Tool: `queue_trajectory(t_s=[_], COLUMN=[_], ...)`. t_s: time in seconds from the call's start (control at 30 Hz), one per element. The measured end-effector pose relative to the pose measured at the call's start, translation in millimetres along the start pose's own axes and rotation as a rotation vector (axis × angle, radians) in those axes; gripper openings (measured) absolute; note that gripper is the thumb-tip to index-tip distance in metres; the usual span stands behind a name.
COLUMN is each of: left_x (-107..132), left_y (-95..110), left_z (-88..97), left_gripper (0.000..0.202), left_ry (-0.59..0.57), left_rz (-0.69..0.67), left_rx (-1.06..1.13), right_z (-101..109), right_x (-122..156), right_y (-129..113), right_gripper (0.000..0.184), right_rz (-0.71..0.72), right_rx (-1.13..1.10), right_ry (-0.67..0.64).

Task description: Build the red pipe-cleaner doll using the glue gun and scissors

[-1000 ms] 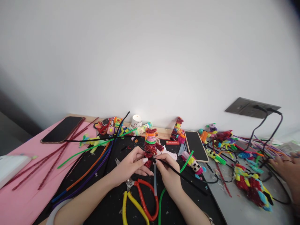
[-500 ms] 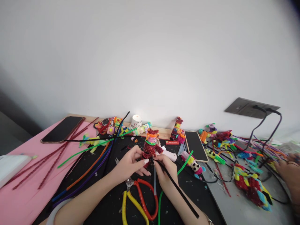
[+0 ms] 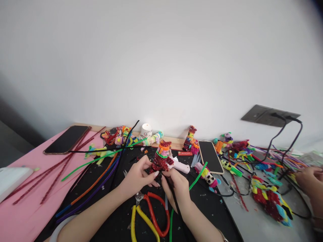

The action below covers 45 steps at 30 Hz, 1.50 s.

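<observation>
My left hand [image 3: 142,171] grips a small pipe-cleaner figure [image 3: 163,158] by its lower part. The figure is glittery dark red with orange, pink and green bands, and stands roughly upright, tilted a little. My right hand [image 3: 178,188] pinches a black pipe cleaner [image 3: 176,200] close against the figure's underside. Its long tail runs down over the right palm toward me; the far end at the figure is hidden by fingers. Below my hands lie scissors [image 3: 157,216] with one red and one yellow handle. A pale pink glue gun [image 3: 180,166] lies behind my right hand.
Loose pipe cleaners and a dark phone [image 3: 66,139] lie on the pink sheet [image 3: 27,218] at left. A paper cup [image 3: 146,130], a second phone [image 3: 211,157] and several finished figures [image 3: 190,139] stand or lie behind. Another person's hand [image 3: 309,181] is at far right.
The figure has tipped and dropped slightly in my left hand. My right hand has turned, and the black pipe cleaner's tail has swung from the lower right to a steeper line.
</observation>
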State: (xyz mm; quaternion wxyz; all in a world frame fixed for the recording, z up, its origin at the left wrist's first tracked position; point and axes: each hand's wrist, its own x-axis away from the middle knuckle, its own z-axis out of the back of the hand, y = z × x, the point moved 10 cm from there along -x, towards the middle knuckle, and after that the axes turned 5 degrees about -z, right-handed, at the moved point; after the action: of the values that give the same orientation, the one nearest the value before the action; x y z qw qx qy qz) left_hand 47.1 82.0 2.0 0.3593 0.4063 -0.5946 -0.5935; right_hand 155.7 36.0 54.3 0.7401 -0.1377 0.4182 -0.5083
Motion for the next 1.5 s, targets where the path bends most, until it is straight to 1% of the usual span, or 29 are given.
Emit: queue_trajectory(t_s=[0.2, 0.37, 0.5, 0.57, 0.63, 0.7, 0.8, 0.83, 0.9, 1.0, 1.07, 1.17, 1.23, 1.33, 1.5], left_x=[1, 3, 1, -1, -2, -3, -5, -5, -5, -5, -4, -2, -1, 1, 1], left_y=[7, 7, 7, 7, 7, 7, 8, 9, 10, 11, 10, 9, 9, 9, 11], left_z=[3.2, 3.8, 6.0, 11.7, 22.0, 34.0, 49.9, 54.7, 64.1, 75.6, 82.4, 92.9, 99.4, 106.8, 111.0], left_gripper=[0.031, 0.029, 0.029, 0.030, 0.032, 0.035, 0.035, 0.035, 0.036, 0.037, 0.038, 0.037, 0.035, 0.033, 0.031], left_ry=[0.008, 0.037, 0.092, 0.146, 0.223, 0.299, 0.376, 0.398, 0.447, 0.509, 0.550, 0.625, 0.672, 0.723, 0.738], left_rz=[-0.064, -0.077, -0.070, -0.061, -0.056, -0.051, -0.044, -0.049, -0.066, -0.095, -0.107, -0.124, -0.137, -0.148, -0.140], left_rx=[-0.133, -0.152, -0.076, -0.030, 0.019, 0.073, 0.138, 0.152, 0.177, 0.212, 0.240, 0.287, 0.312, 0.352, 0.437], right_z=[-4, 2, -3, -5, -7, -11, -25, -30, -37, -45, -53, -60, -63, -66, -70], right_x=[4, 4, 2, 1, 0, -2, -1, 1, 8, 18, 25, 31, 32, 32, 30], right_y=[-1, -8, 0, 9, 17, 19, 8, 3, -9, -25, -29, -29, -30, -36, -41], right_gripper=[0.011, 0.013, 0.008, 0.014, 0.020, 0.019, 0.005, 0.007, 0.016, 0.025, 0.028, 0.031, 0.031, 0.029, 0.034], right_rz=[0.049, 0.067, 0.019, -0.036, -0.098, -0.125, -0.092, -0.080, -0.075, -0.072, -0.110, -0.201, -0.248, -0.266, -0.267], right_rx=[0.048, 0.016, -0.013, 0.017, 0.088, 0.193, 0.363, 0.405, 0.468, 0.532, 0.569, 0.642, 0.687, 0.720, 0.737], right_ry=[0.054, 0.125, 0.095, 0.073, 0.051, -0.015, -0.203, -0.265, -0.354, -0.440, -0.525, -0.651, -0.706, -0.744, -0.755])
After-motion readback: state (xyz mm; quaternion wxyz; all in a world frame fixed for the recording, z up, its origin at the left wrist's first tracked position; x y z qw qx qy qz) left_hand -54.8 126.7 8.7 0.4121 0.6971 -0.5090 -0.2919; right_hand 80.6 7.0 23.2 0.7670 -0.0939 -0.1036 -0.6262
